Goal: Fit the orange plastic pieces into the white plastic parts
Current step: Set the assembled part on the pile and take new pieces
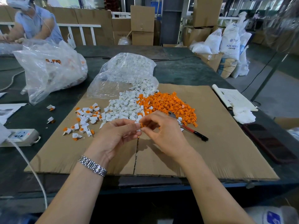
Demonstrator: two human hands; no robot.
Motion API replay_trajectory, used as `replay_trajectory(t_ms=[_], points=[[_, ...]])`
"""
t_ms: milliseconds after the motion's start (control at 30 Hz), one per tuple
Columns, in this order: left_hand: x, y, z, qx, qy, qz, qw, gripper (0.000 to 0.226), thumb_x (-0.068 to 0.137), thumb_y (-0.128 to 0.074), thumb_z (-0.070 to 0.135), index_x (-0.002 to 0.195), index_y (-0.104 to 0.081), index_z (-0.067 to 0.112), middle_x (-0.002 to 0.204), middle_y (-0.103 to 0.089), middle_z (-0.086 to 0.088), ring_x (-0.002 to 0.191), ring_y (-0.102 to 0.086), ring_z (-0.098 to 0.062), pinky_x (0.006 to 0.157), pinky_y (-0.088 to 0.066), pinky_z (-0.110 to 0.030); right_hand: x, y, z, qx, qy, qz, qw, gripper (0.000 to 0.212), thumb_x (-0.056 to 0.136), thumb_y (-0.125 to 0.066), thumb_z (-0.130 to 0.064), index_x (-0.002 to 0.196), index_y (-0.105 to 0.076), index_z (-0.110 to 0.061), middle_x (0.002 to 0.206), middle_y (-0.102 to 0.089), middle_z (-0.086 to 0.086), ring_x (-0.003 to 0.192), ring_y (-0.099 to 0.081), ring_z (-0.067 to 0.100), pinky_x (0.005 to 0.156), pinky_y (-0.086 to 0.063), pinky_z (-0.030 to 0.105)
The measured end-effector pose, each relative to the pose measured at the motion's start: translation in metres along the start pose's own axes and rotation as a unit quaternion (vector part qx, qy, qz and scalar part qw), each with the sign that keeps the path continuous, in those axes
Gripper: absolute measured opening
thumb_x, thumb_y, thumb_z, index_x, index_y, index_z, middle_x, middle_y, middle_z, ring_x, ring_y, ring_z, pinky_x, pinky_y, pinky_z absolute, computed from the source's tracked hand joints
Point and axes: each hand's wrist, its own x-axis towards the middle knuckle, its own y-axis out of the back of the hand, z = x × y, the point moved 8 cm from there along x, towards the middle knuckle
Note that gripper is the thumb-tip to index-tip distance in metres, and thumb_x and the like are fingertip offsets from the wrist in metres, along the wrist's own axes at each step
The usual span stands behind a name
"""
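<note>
My left hand [115,135] pinches a small white plastic part [137,122] between thumb and fingers. Right against it, my right hand [159,128] pinches an orange plastic piece [142,125]; the two touch above the cardboard sheet [210,151]. Behind my hands lie a heap of loose white parts [123,105] and a heap of orange pieces [168,104]. Several assembled white-and-orange parts [85,117] are scattered to the left of the heaps.
An open clear bag of white parts [126,70] lies behind the heaps; a fuller bag [48,70] sits at left. A red-and-black tool [189,128] lies right of my hands. Power strip [21,135], papers [234,99], a dark phone [267,143]. Another person works at far left.
</note>
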Motion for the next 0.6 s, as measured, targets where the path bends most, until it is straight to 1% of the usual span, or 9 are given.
replay_trajectory(t_ms=[67, 133, 200, 233, 300, 333, 367, 433, 600], points=[[0.000, -0.001, 0.001, -0.001, -0.001, 0.002, 1.000, 0.021, 0.062, -0.084, 0.004, 0.080, -0.075, -0.001, 0.073, -0.071, -0.014, 0.065, -0.072, -0.021, 0.059, -0.059, -0.023, 0.001, 0.002, 0.007, 0.020, -0.023, -0.007, 1.000, 0.024, 0.085, -0.077, -0.010, 0.109, -0.072, -0.014, 0.099, -0.064, -0.003, 0.086, -0.062, 0.005, 0.082, -0.052, 0.018], [-0.001, -0.002, 0.002, -0.008, 0.002, 0.007, 1.000, 0.028, 0.062, -0.084, 0.005, 0.086, -0.072, -0.002, 0.070, -0.071, -0.011, 0.063, -0.070, -0.019, 0.058, -0.058, -0.022, 0.001, 0.011, 0.023, 0.004, -0.075, 0.008, 0.997, 0.026, 0.088, -0.076, -0.016, 0.113, -0.069, -0.018, 0.104, -0.063, -0.005, 0.089, -0.061, 0.004, 0.085, -0.053, 0.022], [-0.001, -0.001, 0.002, -0.020, 0.008, 0.009, 1.000, 0.029, 0.063, -0.083, 0.005, 0.089, -0.072, -0.001, 0.070, -0.071, -0.009, 0.062, -0.070, -0.018, 0.056, -0.058, -0.021, -0.002, 0.025, 0.046, -0.117, -0.151, 0.024, 0.981, 0.029, 0.093, -0.070, -0.028, 0.119, -0.063, -0.019, 0.116, -0.057, -0.002, 0.102, -0.058, 0.009, 0.094, -0.050, 0.030], [0.000, 0.000, 0.002, -0.025, 0.011, 0.009, 1.000, 0.029, 0.063, -0.083, 0.005, 0.089, -0.072, 0.000, 0.071, -0.072, -0.009, 0.062, -0.070, -0.017, 0.056, -0.058, -0.020, -0.005, 0.031, 0.058, -0.199, -0.196, 0.022, 0.960, 0.035, 0.094, -0.066, -0.034, 0.124, -0.059, -0.018, 0.122, -0.053, 0.002, 0.110, -0.054, 0.015, 0.098, -0.047, 0.034], [0.000, 0.001, 0.002, -0.029, 0.015, 0.011, 0.999, 0.033, 0.064, -0.083, 0.005, 0.093, -0.071, -0.001, 0.074, -0.073, -0.009, 0.062, -0.070, -0.016, 0.055, -0.057, -0.020, -0.014, 0.039, 0.077, -0.330, -0.287, -0.007, 0.899, 0.050, 0.096, -0.060, -0.044, 0.132, -0.050, -0.012, 0.131, -0.046, 0.010, 0.122, -0.046, 0.029, 0.100, -0.041, 0.044], [0.000, 0.001, 0.001, -0.029, 0.016, 0.013, 0.999, 0.035, 0.064, -0.083, 0.005, 0.096, -0.071, -0.002, 0.074, -0.073, -0.009, 0.062, -0.071, -0.016, 0.054, -0.057, -0.020, -0.018, 0.040, 0.085, -0.359, -0.319, -0.029, 0.877, 0.057, 0.095, -0.058, -0.048, 0.134, -0.046, -0.009, 0.134, -0.044, 0.014, 0.125, -0.044, 0.033, 0.099, -0.039, 0.047], [0.000, 0.001, 0.001, -0.030, 0.017, 0.013, 0.999, 0.035, 0.064, -0.083, 0.005, 0.096, -0.072, -0.003, 0.075, -0.073, -0.010, 0.062, -0.071, -0.016, 0.054, -0.058, -0.020, -0.020, 0.039, 0.090, -0.369, -0.340, -0.049, 0.864, 0.062, 0.095, -0.057, -0.052, 0.136, -0.044, -0.007, 0.137, -0.044, 0.016, 0.128, -0.043, 0.035, 0.100, -0.039, 0.049], [0.000, 0.000, 0.000, -0.028, 0.018, 0.012, 0.999, 0.027, 0.063, -0.083, 0.005, 0.088, -0.076, 0.000, 0.075, -0.074, -0.010, 0.062, -0.071, -0.016, 0.054, -0.059, -0.021, -0.021, 0.036, 0.095, -0.376, -0.349, -0.077, 0.855, 0.064, 0.095, -0.055, -0.054, 0.135, -0.046, -0.006, 0.137, -0.046, 0.017, 0.128, -0.043, 0.036, 0.101, -0.039, 0.052], [0.001, 0.001, 0.000, -0.030, 0.022, 0.017, 0.999, 0.007, 0.064, -0.082, 0.004, 0.071, -0.080, 0.005, 0.073, -0.074, -0.011, 0.061, -0.071, -0.017, 0.053, -0.058, -0.021, -0.015, 0.033, 0.091, -0.394, -0.331, -0.103, 0.851, 0.051, 0.095, -0.054, -0.045, 0.125, -0.052, -0.004, 0.128, -0.047, 0.018, 0.121, -0.044, 0.037, 0.099, -0.039, 0.052]])
